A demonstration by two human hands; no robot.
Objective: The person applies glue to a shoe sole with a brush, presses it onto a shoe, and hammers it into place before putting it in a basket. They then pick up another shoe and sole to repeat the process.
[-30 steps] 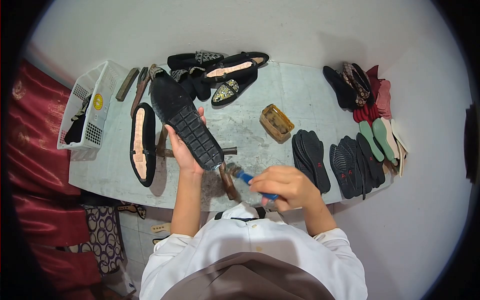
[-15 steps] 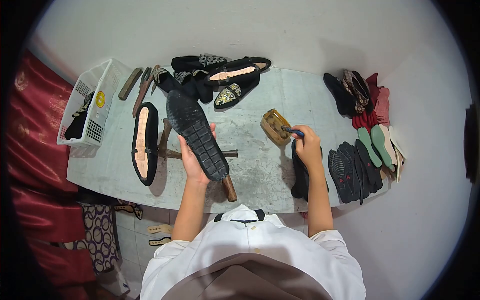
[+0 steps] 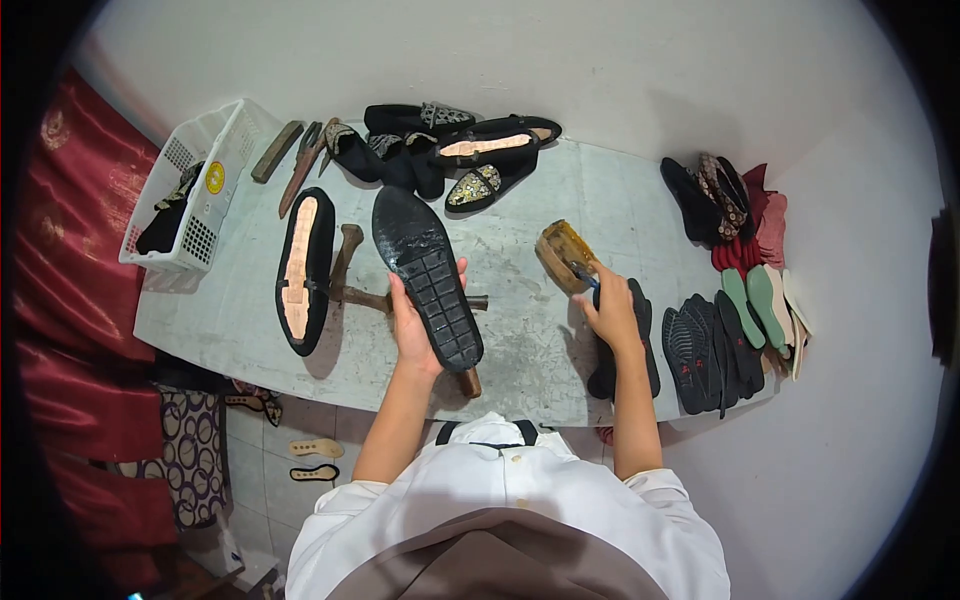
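Left hand [image 3: 415,325] grips the black sole-up shoe [image 3: 428,280] mid-frame while right hand [image 3: 612,312], closed on the blue-handled brush [image 3: 583,273], dips into the glue tin [image 3: 566,256]; should load lightly, wiping excess on rim.

The brush [image 3: 583,275] tip is hidden inside the glue tin [image 3: 566,255]; the left hand [image 3: 415,325] lies mostly behind the sole [image 3: 428,280].

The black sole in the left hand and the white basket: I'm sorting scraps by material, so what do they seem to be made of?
The black sole looks like matte moulded rubber, judging by its grid of raised tread blocks, though it could be a synthetic. The white basket appears to be rigid plastic: smooth walls with even rows of small moulded holes.
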